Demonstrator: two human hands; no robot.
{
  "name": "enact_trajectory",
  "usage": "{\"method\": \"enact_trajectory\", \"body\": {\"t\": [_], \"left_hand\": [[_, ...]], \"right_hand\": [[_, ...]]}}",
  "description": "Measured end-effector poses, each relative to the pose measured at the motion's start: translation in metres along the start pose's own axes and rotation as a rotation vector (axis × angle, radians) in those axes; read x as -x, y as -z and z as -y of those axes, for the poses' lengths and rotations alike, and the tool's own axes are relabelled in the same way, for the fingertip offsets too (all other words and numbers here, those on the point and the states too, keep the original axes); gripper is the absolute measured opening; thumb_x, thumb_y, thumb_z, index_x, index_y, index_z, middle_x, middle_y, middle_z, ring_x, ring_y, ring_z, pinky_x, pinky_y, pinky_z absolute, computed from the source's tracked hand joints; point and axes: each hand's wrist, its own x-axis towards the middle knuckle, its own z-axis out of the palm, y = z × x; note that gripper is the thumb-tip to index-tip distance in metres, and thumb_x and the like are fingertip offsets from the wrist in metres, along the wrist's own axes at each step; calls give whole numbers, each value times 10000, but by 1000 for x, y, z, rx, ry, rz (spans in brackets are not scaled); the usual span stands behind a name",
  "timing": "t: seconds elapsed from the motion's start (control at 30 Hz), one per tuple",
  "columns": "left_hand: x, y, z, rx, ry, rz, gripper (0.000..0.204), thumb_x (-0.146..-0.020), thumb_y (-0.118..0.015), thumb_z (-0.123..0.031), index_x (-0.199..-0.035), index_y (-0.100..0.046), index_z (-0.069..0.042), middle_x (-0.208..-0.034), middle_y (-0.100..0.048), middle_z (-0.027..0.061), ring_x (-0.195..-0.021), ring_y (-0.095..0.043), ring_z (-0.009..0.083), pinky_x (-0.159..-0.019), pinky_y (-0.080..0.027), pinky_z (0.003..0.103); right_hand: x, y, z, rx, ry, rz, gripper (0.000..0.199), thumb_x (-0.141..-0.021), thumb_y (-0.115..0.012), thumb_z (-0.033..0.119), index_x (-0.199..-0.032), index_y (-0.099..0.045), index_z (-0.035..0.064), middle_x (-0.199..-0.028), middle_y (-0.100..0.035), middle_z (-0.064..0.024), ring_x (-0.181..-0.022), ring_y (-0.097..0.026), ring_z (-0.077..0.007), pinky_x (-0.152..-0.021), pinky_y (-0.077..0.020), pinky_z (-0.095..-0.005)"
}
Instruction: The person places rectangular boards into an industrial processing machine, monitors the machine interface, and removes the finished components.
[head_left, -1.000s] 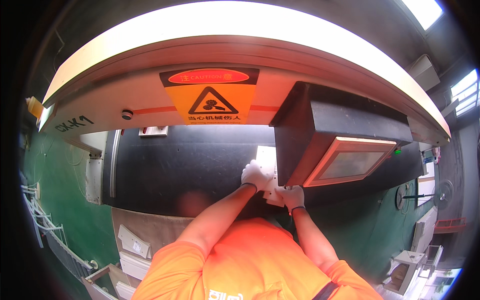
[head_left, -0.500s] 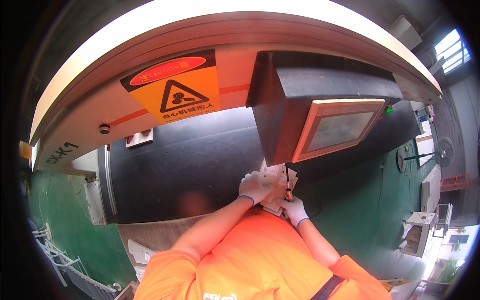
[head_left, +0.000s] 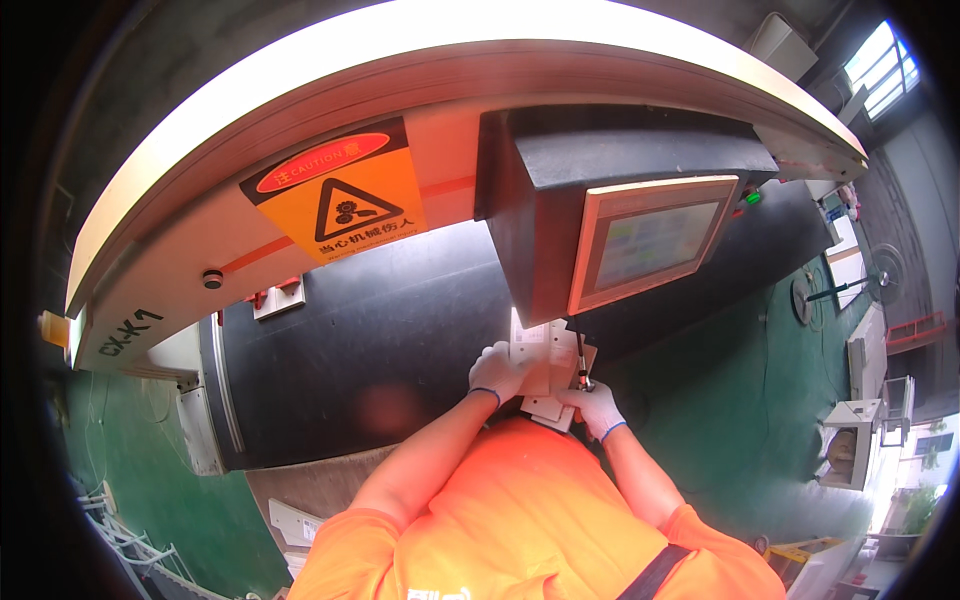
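Observation:
At the belt's near edge, close to my body, my left hand (head_left: 500, 371) in a white glove closes on the left side of a pale flat board (head_left: 533, 368) with a white label. More pale boards (head_left: 563, 350) overlap beside and below it. My right hand (head_left: 597, 406), also gloved, is curled round a slim dark tool (head_left: 585, 378) over the boards' right edge. A thin black cord or rod runs up from that tool toward the screen housing. The tool's exact kind is too small to make out, and my fingers hide part of it.
A black belt surface (head_left: 370, 350) runs beneath a white machine beam (head_left: 150, 290) with a yellow caution sign (head_left: 345, 200). A dark housing with a touchscreen (head_left: 655, 240) overhangs just beyond my hands. More boards (head_left: 295, 522) lie at lower left. A fan (head_left: 803, 300) stands on the green floor.
The view has shifted slightly, so the machine and screen sit further left. Both hands stay at the boards, and the overlapping boards look spread a little further apart.

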Motion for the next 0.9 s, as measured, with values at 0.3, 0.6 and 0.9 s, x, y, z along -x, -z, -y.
{"method": "enact_trajectory", "body": {"t": [0.3, 0.6, 0.9], "left_hand": [[18, 2, -62, -285, -12, -24, 845, -831, -811, -418, -1483, -438, -31, -1365, -571, 216, -1311, -583, 402, -1020, -527, 492], [-1, 6, -44, 196, -133, 206, 686, -813, -773, -258, -1414, -554, -10, -1269, -684, 195, -1215, -679, 336, -1012, -547, 416], [34, 66, -32, 424, 17, 278, 607, -887, -785, -423, -1276, -650, 23, -1006, -753, 180, -1044, -756, 266, -948, -585, 442]], "right_hand": [[-9, 53, -5, -122, -67, -234, 174, -815, -825, 143, -792, -687, 39, -680, -637, -50, -524, -550, -167, -504, -413, -342], [-21, 14, -4, -29, 57, -116, 190, -780, -839, 170, -827, -721, 29, -732, -678, -44, -605, -595, -151, -557, -467, -346], [-37, -30, 57, 92, 89, 302, 234, -851, -865, 218, -925, -742, 33, -693, -640, -32, -572, -563, -134, -526, -391, -294]]}}
